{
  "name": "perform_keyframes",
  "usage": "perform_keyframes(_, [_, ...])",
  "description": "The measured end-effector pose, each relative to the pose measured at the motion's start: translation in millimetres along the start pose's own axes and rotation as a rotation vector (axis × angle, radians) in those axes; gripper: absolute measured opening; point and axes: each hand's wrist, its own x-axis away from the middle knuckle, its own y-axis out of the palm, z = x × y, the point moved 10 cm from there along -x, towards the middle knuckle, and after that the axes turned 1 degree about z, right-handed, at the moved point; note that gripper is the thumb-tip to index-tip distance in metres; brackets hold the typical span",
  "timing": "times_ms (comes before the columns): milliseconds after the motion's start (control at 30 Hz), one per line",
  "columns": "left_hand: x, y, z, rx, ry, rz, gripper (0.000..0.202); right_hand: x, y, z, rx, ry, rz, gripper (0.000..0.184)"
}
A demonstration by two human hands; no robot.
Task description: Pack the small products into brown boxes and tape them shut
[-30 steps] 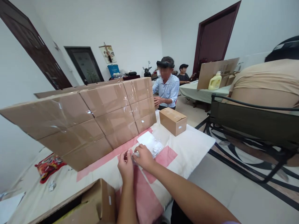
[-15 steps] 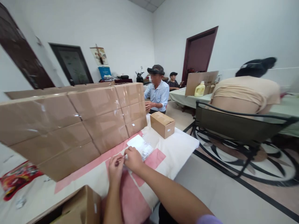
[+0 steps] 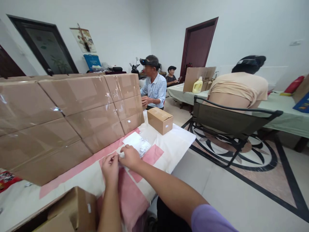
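Over the cloth-covered table, my left hand (image 3: 110, 166) and my right hand (image 3: 130, 156) meet with fingertips pinched close together. Whatever they hold between them is too small and too hidden to name. Just beyond my right hand lies a white sheet (image 3: 132, 139), with a small clear plastic bag (image 3: 145, 147) of whitish pieces against it. A closed cardboard box (image 3: 160, 120) stands farther back on the table. Close to my left forearm is an open cardboard box (image 3: 83, 209); its contents are mostly out of sight.
Taped cardboard boxes form a stacked wall (image 3: 94, 112) along the table's left side. A red packet (image 3: 8, 180) lies at far left. Beyond the table sits a person in a light blue shirt (image 3: 154, 90). To the right, another person leans forward in a dark folding chair (image 3: 231, 122).
The view has turned a little to the right, so things appear shifted left. My hands remain together in nearly the same pose. The co-worker in blue has turned their head to the left.
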Motion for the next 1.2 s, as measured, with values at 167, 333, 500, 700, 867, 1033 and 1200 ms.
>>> perform_keyframes(167, [4.3, 1.3, 5.4, -0.041, 0.037, 0.021, 0.034, 6.0, -7.6, -1.7, -0.014, 0.017, -0.053, 0.024])
perform_keyframes(333, [9.6, 3.8, 15.3, -0.12, 0.082, 0.013, 0.028, 10.4, -10.6, -2.8, -0.019, 0.049, -0.063, 0.021])
perform_keyframes(500, [17.0, 1.5, 22.9, -0.204, 0.066, 0.061, 0.028, 14.7, -9.2, 1.8, -0.003, 0.087, -0.083, 0.021])
perform_keyframes(700, [19.7, 3.1, 35.4, -0.192, 0.1, 0.062, 0.031, 24.4, -17.8, 11.1, -0.005, 0.143, -0.088, 0.017])
perform_keyframes(867, [20.9, 3.4, 47.0, -0.147, 0.146, 0.057, 0.031, 24.3, -21.2, 12.7, -0.061, 0.127, -0.02, 0.019])
perform_keyframes(1033, [22.4, 0.9, 47.2, -0.12, 0.108, 0.056, 0.039, 16.7, -20.0, 7.7, -0.123, 0.026, 0.064, 0.024])
perform_keyframes(1200, [22.0, 3.9, 34.4, -0.114, 0.069, 0.036, 0.045, 9.8, -10.9, 6.4, -0.188, -0.046, 0.022, 0.024])
